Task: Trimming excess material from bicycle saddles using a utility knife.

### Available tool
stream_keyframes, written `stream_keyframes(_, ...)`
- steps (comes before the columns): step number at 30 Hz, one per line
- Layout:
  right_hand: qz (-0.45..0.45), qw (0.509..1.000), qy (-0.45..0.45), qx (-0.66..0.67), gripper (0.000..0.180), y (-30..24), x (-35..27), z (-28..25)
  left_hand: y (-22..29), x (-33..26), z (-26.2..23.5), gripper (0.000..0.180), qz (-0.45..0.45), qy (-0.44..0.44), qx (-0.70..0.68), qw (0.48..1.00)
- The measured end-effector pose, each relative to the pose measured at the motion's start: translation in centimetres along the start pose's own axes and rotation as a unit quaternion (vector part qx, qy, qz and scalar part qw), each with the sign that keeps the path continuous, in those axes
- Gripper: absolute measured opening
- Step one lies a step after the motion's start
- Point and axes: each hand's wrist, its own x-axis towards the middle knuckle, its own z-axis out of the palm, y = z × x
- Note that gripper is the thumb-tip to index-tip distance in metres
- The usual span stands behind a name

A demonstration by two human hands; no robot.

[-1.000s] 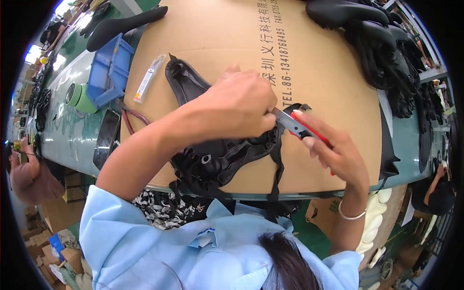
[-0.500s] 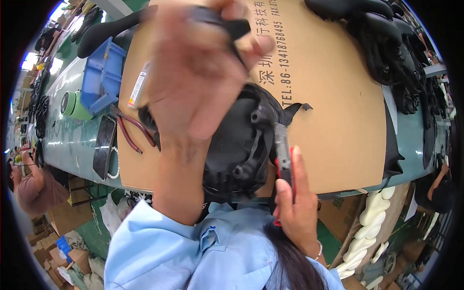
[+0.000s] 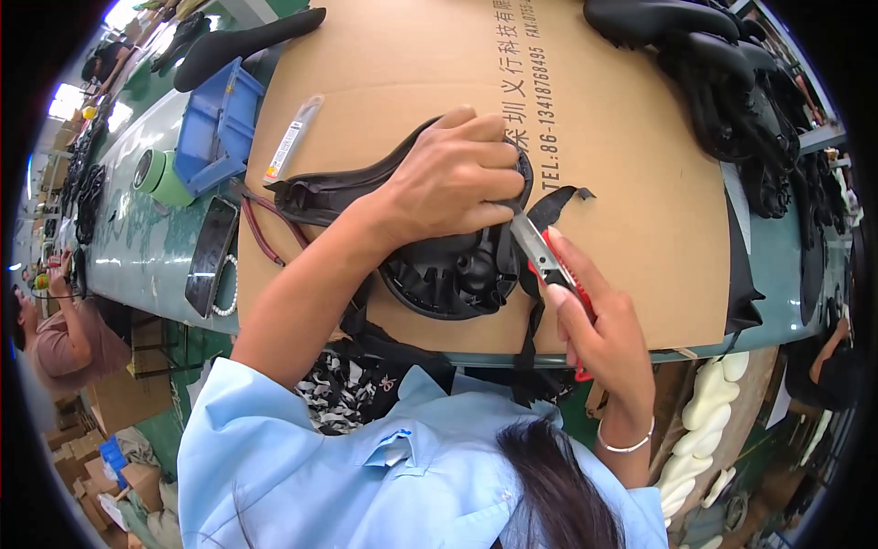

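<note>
From my seat this looks like mid-trim: right hand point(image 3: 599, 334) fingers wrapped tight round a red utility knife point(image 3: 549, 265), blade at the black saddle's point(image 3: 448, 270) edge. Left hand point(image 3: 448, 178) clamps that saddle flat on the cardboard sheet point(image 3: 640, 137) (nearest edge). Next cut wants steady pressure.

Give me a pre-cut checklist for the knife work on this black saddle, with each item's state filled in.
1. Left hand pressing the black saddle down on the cardboard sheet: ok.
2. Right hand gripping the red utility knife: ok.
3. Blade tip at the saddle's edge: ok, though the exact contact point is hidden by the left fingers.
4. Left fingers out of the blade's path: not ok, they sit right beside the blade.
5. Cardboard under the cutting spot: ok.
6. Loose black strap clear of the blade: cannot tell.
</note>
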Motion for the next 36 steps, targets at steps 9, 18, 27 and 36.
stream_keyframes(9,-0.04,0.997,0.053,0.038,0.051,1.5,-5.6,4.1,-0.9,-0.1,-0.1,0.021,-0.199,0.331,-0.039,0.922)
stream_keyframes(18,-0.121,0.977,0.132,-0.119,0.05,1.5,-5.0,2.3,0.2,-1.8,-2.8,0.023,-0.555,0.223,-0.375,0.708)
stream_keyframes(27,-0.166,0.937,-0.215,-0.22,0.048,-1.1,4.0,-8.5,7.3,-3.1,-3.8,0.054,-0.234,0.102,-0.43,0.866)
stream_keyframes(36,-0.171,0.964,-0.002,-0.204,0.057,1.3,-2.8,-2.6,1.3,-0.6,-3.7,0.03,-0.21,0.341,-0.681,0.613)
